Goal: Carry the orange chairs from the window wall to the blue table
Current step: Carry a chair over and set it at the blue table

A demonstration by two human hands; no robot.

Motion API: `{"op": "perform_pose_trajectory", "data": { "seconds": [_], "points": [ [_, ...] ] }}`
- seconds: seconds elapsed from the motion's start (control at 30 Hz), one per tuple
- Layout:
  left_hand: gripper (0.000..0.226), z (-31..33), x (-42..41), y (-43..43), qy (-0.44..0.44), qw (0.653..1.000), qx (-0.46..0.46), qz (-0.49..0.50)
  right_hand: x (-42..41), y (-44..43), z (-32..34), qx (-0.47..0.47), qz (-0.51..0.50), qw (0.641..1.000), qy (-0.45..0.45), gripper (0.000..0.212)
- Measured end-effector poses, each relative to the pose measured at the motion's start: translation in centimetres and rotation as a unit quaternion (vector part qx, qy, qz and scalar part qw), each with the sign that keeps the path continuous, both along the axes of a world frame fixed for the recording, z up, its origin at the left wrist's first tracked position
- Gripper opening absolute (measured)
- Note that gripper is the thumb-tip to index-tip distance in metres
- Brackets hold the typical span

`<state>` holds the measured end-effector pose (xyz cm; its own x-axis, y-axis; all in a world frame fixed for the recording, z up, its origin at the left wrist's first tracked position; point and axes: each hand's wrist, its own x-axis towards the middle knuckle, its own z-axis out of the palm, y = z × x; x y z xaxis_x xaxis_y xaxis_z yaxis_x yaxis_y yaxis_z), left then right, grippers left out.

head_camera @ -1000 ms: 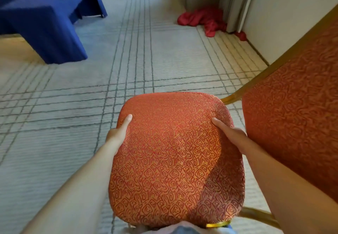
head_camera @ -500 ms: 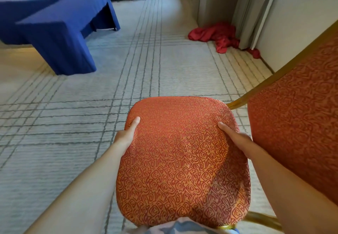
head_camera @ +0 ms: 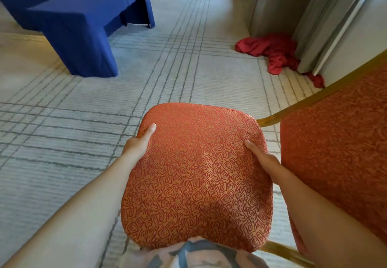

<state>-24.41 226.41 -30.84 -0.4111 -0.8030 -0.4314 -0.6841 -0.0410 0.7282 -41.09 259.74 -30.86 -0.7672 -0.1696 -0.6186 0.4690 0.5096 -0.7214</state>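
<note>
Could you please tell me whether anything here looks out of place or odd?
Yes: a crumpled red cloth lies heaped on the pale lined carpet at the foot of the grey curtains, as if dropped. The orange patterned upholstered chair held by the left hand and right hand looks sound.

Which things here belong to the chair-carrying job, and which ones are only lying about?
Job: orange patterned fabric chair, gripped by left hand and right hand; table under blue cloth.
Lying about: crumpled red cloth on the carpet; grey curtains.
</note>
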Motion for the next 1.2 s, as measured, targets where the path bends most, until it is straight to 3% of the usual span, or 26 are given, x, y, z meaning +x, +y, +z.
{"op": "perform_pose_trajectory", "data": {
  "seconds": [0.27,0.67,0.93,1.0,1.2],
  "points": [
    [0.110,-0.4,-14.2,-12.5,-0.003,1.000,-0.001,-0.017,-13.3,-12.6,-2.1,-0.017,-0.023,0.999,-0.018,0.114],
    [0.099,2.2,-36.7,-29.8,0.036,0.996,-0.045,-0.064,-32.8,-27.7,1.0,-0.038,-0.072,0.996,0.030,0.112],
    [0.117,0.0,-53.5,-37.2,0.006,0.997,-0.035,-0.063,-51.4,-36.0,0.5,-0.014,-0.038,0.998,0.042,0.104],
    [0.114,0.4,-60.0,-39.9,0.011,0.998,-0.027,-0.048,-59.1,-39.1,1.3,-0.004,-0.021,0.999,0.046,0.099],
    [0.096,-0.1,-67.2,-44.0,0.018,0.999,-0.023,-0.024,-68.2,-43.9,0.6,-0.003,0.004,1.000,0.030,0.097]
  ]
}}
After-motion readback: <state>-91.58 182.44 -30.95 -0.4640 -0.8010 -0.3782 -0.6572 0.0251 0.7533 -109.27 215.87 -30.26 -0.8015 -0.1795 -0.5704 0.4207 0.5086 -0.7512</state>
